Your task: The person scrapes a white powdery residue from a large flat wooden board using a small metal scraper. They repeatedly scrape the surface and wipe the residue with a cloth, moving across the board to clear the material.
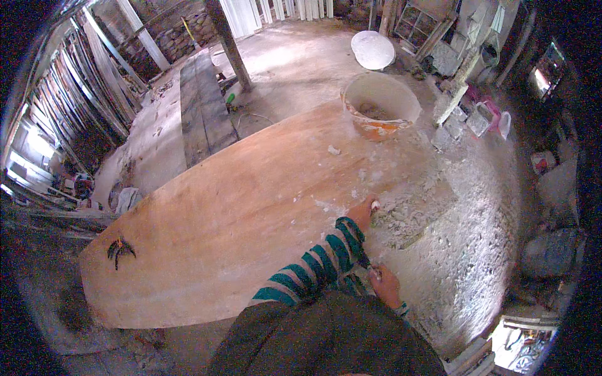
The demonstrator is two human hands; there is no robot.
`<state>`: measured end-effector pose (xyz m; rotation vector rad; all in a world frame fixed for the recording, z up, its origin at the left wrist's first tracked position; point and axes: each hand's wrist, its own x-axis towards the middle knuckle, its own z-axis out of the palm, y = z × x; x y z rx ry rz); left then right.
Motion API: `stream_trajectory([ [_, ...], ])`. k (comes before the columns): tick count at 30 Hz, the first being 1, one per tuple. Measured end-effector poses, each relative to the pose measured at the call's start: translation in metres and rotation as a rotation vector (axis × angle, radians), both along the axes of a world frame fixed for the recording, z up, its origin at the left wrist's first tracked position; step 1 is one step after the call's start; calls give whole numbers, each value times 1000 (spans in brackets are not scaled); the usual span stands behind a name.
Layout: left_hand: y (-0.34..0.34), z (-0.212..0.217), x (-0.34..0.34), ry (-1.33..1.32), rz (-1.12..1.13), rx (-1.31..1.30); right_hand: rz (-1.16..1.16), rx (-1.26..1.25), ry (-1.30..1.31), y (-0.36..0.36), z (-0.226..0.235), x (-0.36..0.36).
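Observation:
My left hand (pixel 360 214), at the end of a green-striped sleeve, is closed at the edge of a patch of grey wet mix (pixel 411 210). A small white rounded end (pixel 375 205) shows at its fingers; the rest of what it holds is hidden. Closer to my body, my right hand (pixel 387 286) is closed on something small and dark, partly covered by the left sleeve. The mix lies spread on the right part of a large wooden board (pixel 232 213). Beyond my hands stands a wide bucket (pixel 381 103) with grey residue inside and an orange patch on its outside.
A black pronged thing (pixel 120 250) lies on the board's left end. A round white basin (pixel 373 50) stands on the floor behind the bucket. At the back, a wooden post (pixel 227 47) rises beside a dark plank (pixel 204 106). Long strips (pixel 81 94) lean along the left wall.

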<state>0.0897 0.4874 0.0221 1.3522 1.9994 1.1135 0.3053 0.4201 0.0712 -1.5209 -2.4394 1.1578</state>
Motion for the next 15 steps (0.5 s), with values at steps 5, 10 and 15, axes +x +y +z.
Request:
stream_trajectory([
  [5, -57, 15, -100, 106, 99, 108, 10, -88, 21, 9, 11, -5],
  [10, -181, -3, -186, 40, 476, 61, 244, 11, 137, 10, -2, -27],
  [15, -233, -51, -147, -212, 648, 157, 256, 64, 73, 14, 23, -107],
])
